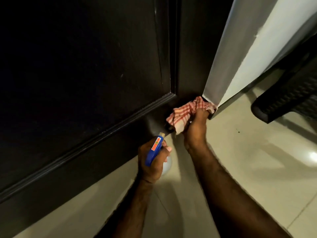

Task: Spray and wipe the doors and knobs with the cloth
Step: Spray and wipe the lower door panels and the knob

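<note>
A dark wooden door (85, 74) with a moulded panel fills the left and centre of the head view, seen from above down to its bottom edge. My right hand (195, 127) grips a red-and-white checked cloth (187, 112) and presses it against the door's bottom corner, beside the white wall edge (228, 66). My left hand (152, 160) grips a spray bottle (154, 148) with a blue head and pale body, its nozzle aimed at the lower door. No knob is in view.
Pale floor tiles (240, 152) stretch to the right and below. A dark woven plastic chair (288, 100) stands at the right, close to the white wall.
</note>
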Action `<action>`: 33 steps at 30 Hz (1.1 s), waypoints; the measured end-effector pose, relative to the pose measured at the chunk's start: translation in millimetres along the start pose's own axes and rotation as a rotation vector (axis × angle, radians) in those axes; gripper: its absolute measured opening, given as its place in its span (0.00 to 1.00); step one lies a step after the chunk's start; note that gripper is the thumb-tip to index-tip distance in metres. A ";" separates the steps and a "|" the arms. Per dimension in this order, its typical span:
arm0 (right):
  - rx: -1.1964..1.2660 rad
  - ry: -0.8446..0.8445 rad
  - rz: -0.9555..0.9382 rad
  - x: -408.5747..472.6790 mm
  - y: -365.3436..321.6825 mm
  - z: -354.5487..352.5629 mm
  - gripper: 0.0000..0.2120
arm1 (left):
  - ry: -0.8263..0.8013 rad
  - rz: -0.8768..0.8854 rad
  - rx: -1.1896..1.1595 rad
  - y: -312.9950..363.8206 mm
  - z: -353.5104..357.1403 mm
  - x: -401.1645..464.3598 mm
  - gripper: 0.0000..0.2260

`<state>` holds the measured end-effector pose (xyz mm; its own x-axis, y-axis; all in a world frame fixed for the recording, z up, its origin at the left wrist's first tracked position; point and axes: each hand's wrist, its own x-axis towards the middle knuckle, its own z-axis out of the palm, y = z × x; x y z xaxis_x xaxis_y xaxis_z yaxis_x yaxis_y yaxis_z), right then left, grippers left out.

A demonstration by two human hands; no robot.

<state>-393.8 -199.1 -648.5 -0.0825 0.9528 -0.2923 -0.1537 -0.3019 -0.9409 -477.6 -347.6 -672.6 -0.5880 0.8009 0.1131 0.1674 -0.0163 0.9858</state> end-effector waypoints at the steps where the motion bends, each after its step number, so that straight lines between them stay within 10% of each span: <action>1: 0.141 -0.051 0.085 9.8 -5.8 -3.1 0.22 | 0.003 -0.001 0.002 2.8 1.1 -0.9 0.11; 4: 0.145 0.000 0.014 13.0 -20.6 8.7 0.21 | 0.008 0.005 -0.007 5.9 2.7 -1.2 0.08; 7: -0.632 -0.024 -0.622 -9.6 19.0 -17.7 0.25 | 0.008 -0.008 -0.029 6.5 1.4 -0.9 0.08; 10: -0.973 -0.268 -0.775 -6.5 46.9 -52.0 0.23 | 0.013 0.006 -0.025 3.4 1.6 0.8 0.11; 17: 0.412 0.024 0.205 28.2 -0.6 -8.4 0.30 | 0.021 0.030 -0.013 -2.4 3.8 2.0 0.08; 24: -0.774 -0.111 -0.860 -5.6 9.2 -35.0 0.21 | 0.024 0.047 -0.027 -6.3 2.5 4.4 0.14; 30: 0.282 -0.021 0.292 -30.0 -13.1 7.6 0.17 | 0.049 0.033 0.012 -4.2 1.7 1.8 0.09; 33: 0.420 -0.007 0.467 -50.0 -23.3 18.2 0.14 | 0.033 0.014 0.034 -6.8 0.0 1.9 0.07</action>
<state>-404.0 -240.3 -608.8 -0.2405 0.7173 -0.6539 -0.4735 -0.6748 -0.5660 -479.9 -346.0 -679.1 -0.6109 0.7808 0.1309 0.2023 -0.0059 0.9793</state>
